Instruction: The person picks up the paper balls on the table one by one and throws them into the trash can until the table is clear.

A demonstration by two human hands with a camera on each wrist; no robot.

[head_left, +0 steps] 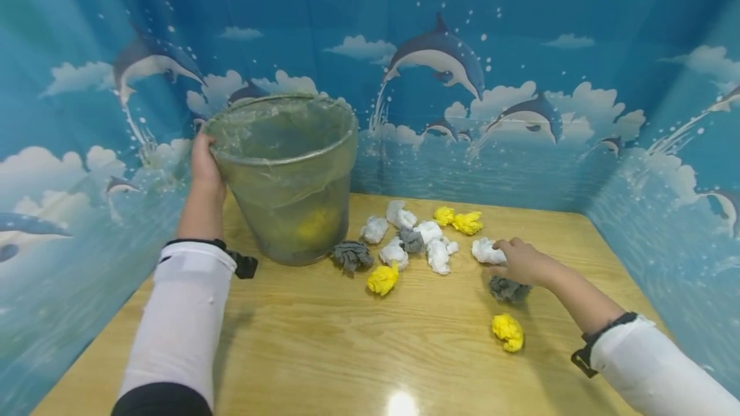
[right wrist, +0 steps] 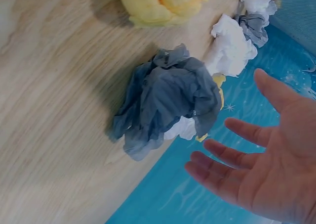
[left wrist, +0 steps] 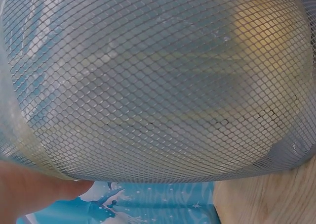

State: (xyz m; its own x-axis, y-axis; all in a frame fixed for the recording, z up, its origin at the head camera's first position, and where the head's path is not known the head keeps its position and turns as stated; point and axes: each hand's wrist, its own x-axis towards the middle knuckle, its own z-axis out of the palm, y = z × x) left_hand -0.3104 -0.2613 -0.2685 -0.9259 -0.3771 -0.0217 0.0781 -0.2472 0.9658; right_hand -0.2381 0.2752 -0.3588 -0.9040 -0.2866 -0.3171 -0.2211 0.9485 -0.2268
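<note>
At the left, a mesh wastebasket (head_left: 289,191) with a translucent liner stands tilted on the table. My left hand (head_left: 206,165) grips its rim from the left side; the thumb (left wrist: 54,184) shows along the mesh in the left wrist view, the other fingers hidden. Something yellow shows through the wall low inside. On the right, my right hand (head_left: 528,263) hovers with spread fingers and holds nothing. Just under it is a crumpled grey paper ball (right wrist: 170,98), with a white paper ball (head_left: 487,251) by the fingertips. Nearer the front edge sits a yellow paper ball (head_left: 508,332).
Several crumpled white, grey and yellow balls cluster right of the wastebasket, among them a dark grey ball (head_left: 352,257) beside its base and a yellow ball (head_left: 383,280). Two yellow balls (head_left: 466,222) lie farther back. A dolphin-printed curtain (head_left: 520,165) encloses the wooden table (head_left: 347,352).
</note>
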